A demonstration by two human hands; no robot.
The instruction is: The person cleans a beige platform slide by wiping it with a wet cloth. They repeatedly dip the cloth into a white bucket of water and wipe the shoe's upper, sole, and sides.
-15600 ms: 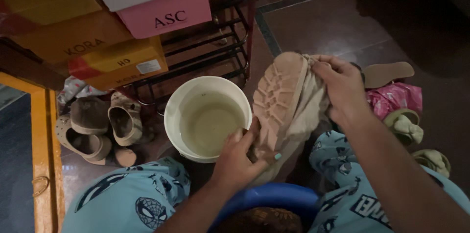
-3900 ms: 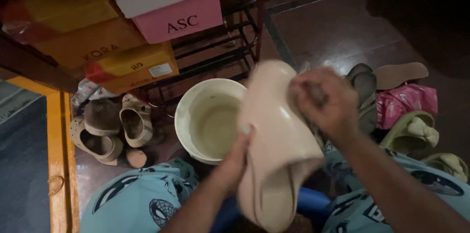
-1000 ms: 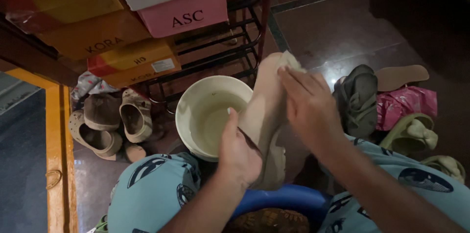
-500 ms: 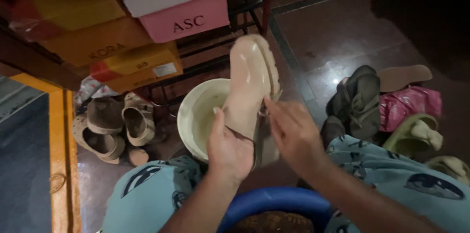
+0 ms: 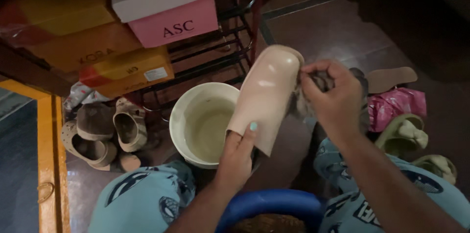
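Head view: beige shoe held over the bucket's edge

Left hand (image 5: 236, 157) grips the heel end of the beige shoe (image 5: 267, 96), toe tilted up and away; right hand (image 5: 330, 98) clenched on a crumpled cloth (image 5: 306, 105) pressed to the shoe's side, beside the white bucket (image 5: 182, 110) of cloudy water

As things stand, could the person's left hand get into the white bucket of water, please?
Probably yes. The left hand hangs right at the near rim of the white bucket, whose open top is uncovered. However, it is gripping the beige shoe, so it would have to let go or dip the shoe too.
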